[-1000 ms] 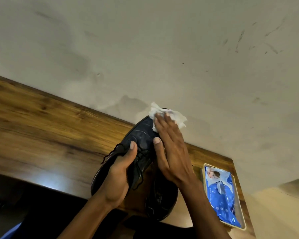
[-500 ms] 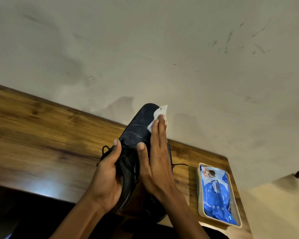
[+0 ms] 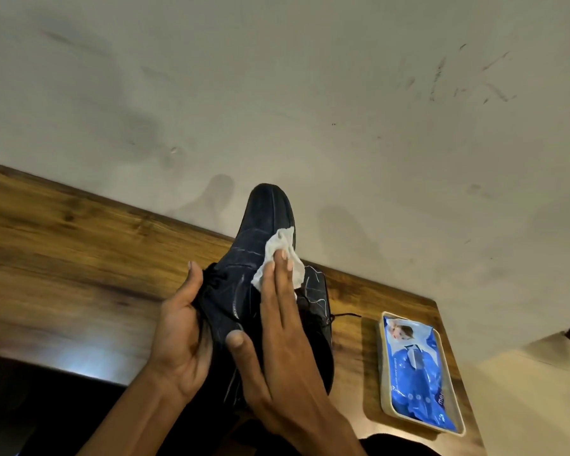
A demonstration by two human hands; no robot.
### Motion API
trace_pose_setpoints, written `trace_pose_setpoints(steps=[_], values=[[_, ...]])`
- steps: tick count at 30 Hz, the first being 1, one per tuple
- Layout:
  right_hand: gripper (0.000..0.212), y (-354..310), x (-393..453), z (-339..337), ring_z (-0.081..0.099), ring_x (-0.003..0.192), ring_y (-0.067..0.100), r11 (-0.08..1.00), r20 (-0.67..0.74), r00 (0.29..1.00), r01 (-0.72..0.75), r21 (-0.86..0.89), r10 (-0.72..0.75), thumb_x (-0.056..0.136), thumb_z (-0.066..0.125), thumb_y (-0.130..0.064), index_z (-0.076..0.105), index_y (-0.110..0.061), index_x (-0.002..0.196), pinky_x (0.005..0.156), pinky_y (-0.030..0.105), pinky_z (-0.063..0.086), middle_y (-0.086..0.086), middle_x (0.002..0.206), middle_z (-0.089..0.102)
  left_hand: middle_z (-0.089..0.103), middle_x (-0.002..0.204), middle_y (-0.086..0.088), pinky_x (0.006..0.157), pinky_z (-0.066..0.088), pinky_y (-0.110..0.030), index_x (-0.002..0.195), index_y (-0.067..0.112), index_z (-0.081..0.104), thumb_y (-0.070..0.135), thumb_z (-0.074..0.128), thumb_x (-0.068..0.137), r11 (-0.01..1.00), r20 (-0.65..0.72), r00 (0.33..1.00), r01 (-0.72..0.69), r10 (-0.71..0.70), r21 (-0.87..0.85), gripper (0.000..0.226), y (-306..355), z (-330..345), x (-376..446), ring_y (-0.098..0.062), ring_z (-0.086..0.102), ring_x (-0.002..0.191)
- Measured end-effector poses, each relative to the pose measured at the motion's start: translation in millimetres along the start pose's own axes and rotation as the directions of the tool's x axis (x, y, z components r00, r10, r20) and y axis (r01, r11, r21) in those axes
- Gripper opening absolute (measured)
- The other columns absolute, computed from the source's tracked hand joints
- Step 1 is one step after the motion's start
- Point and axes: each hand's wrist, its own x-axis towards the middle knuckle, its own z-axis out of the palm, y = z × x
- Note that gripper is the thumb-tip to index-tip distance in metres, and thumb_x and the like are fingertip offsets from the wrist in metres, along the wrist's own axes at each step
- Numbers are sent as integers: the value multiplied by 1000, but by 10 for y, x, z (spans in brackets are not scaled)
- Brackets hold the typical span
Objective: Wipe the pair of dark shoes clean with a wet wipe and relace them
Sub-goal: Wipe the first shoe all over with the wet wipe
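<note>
A dark shoe (image 3: pixel 260 232) is held up over the wooden table (image 3: pixel 63 258), its toe pointing away toward the wall. My left hand (image 3: pixel 181 337) grips it from the left around the laced opening. My right hand (image 3: pixel 283 327) lies flat along the shoe's right side, its fingers pressing a crumpled white wet wipe (image 3: pixel 278 258) against the upper. The second dark shoe (image 3: pixel 320 307) sits on the table behind my right hand, mostly hidden, with a loose lace end (image 3: pixel 346 314) trailing to the right.
A blue pack of wet wipes (image 3: pixel 415 366) lies in a cream tray (image 3: pixel 389 406) at the table's right end. A scuffed pale wall (image 3: pixel 310 93) stands directly behind the table. The table's near edge drops into darkness at lower left.
My right hand has slid the wipe back from the toe toward the middle of the shoe, leaving the toe bare. The shoe has tilted more upright in my left hand.
</note>
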Motion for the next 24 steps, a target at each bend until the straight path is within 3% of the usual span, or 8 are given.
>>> trace_pose_setpoints(steps=[5, 8, 11, 17, 21, 24], values=[[80, 105, 380, -153, -19, 155, 7, 994, -97, 994, -54, -96, 44, 104, 27, -57, -9, -16, 162, 130, 41, 4, -7, 169, -21, 57, 139, -22, 106, 45, -47, 132, 3, 62, 59, 35, 101, 993, 46, 994, 100, -98, -62, 70, -24, 14, -38, -33, 57, 129], [77, 232, 597, -302, -18, 154, 1, 990, -131, 989, -86, -111, 71, 105, 25, -58, -5, -18, 163, 129, 35, 2, -8, 170, -16, 61, 134, -22, 98, 52, -49, 126, 2, 66, 55, 36, 101, 995, 50, 995, 92, -89, -44, 65, -62, 28, -37, -35, 62, 123], [75, 269, 616, -353, -15, 155, 2, 985, -152, 987, -75, -157, 51, 106, 24, -57, -3, -17, 163, 128, 31, 2, -6, 171, -12, 62, 133, -23, 100, 50, -51, 125, 2, 67, 53, 37, 101, 995, 68, 993, 99, -98, -8, 64, -68, 40, -38, -36, 62, 122], [74, 139, 134, -118, -12, 158, 16, 989, -44, 999, 13, -150, -20, 107, 29, -46, -1, -9, 162, 128, 35, 4, 0, 171, -14, 54, 143, -22, 110, 43, -46, 138, 1, 55, 60, 34, 102, 987, 76, 985, 158, -155, -31, 72, -30, -81, 4, -34, 52, 133], [70, 1, -115, 124, -7, 159, 25, 990, 23, 993, 119, -75, -117, 108, 32, -39, 5, -2, 161, 129, 37, 7, 7, 172, -8, 63, 132, -21, 98, 51, -46, 121, 0, 69, 55, 35, 101, 995, 36, 998, 57, -55, -77, 68, 13, -49, 44, -30, 64, 119], [65, -45, -176, 185, -4, 159, 24, 986, 61, 986, 161, -39, -158, 108, 35, -29, 9, -3, 161, 129, 43, 12, 5, 172, -5, 66, 128, -21, 90, 57, -45, 113, -1, 74, 55, 36, 102, 993, -12, 998, 55, -57, -102, 68, 77, -74, 55, -30, 68, 113]])
